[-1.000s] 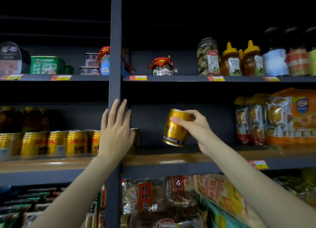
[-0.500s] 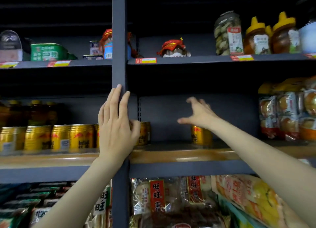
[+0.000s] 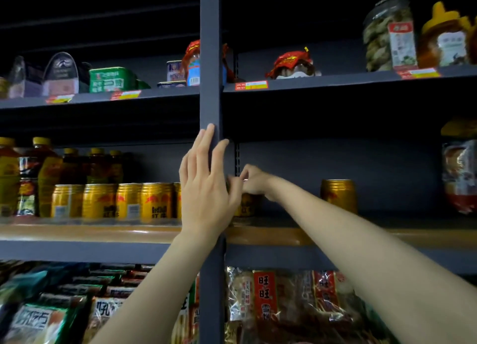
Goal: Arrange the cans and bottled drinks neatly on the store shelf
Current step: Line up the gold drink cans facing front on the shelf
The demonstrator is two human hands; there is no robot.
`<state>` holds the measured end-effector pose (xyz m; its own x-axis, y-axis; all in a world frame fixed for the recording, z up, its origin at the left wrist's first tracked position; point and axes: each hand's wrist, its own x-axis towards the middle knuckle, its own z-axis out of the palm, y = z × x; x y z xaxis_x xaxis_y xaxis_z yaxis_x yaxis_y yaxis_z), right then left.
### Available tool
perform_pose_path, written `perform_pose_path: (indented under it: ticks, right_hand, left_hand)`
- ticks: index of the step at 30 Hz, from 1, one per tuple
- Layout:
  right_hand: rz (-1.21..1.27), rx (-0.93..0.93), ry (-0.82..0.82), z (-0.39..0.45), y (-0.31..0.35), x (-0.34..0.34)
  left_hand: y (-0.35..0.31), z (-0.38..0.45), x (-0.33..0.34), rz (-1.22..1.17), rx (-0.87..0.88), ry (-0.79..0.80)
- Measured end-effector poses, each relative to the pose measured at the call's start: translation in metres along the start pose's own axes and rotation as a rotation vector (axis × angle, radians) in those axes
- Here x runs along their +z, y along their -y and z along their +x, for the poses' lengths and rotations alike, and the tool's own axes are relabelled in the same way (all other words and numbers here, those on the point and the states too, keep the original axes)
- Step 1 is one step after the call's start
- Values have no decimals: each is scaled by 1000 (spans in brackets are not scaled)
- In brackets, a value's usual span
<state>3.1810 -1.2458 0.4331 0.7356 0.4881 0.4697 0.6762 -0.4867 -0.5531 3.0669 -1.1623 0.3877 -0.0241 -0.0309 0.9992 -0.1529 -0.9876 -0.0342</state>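
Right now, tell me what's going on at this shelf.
A person is stocking gold cans on the middle shelf. The left hand rests flat against the dark upright post. The right hand reaches to the top of a gold can just right of the post. Another gold can stands alone further right, and a row of gold cans fills the left bay.

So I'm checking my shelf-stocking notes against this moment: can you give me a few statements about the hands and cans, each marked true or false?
1. The left hand lies flat with straight fingers on the upright shelf post. True.
2. The right hand reaches the top of a can just right of the post. True.
3. The lone gold can lies tipped over. False: it stands upright.
4. The row of gold cans sits on the top shelf. False: middle shelf, left of the post.
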Motion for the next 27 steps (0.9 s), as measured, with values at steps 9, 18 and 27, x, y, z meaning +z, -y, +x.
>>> perform_pose_path:
  ticks: [9, 18, 27]
  right_hand:
    - [216, -74, -178, -127, 16, -103]
    - [778, 11, -187, -183, 5, -100]
    - [816, 4, -227, -200, 16, -81]
  left_hand:
    - [-8, -5, -4, 50, -12, 83]
    - [-84, -32, -46, -818, -251, 622]
    - [-80, -31, -69, -1123, -593, 554]
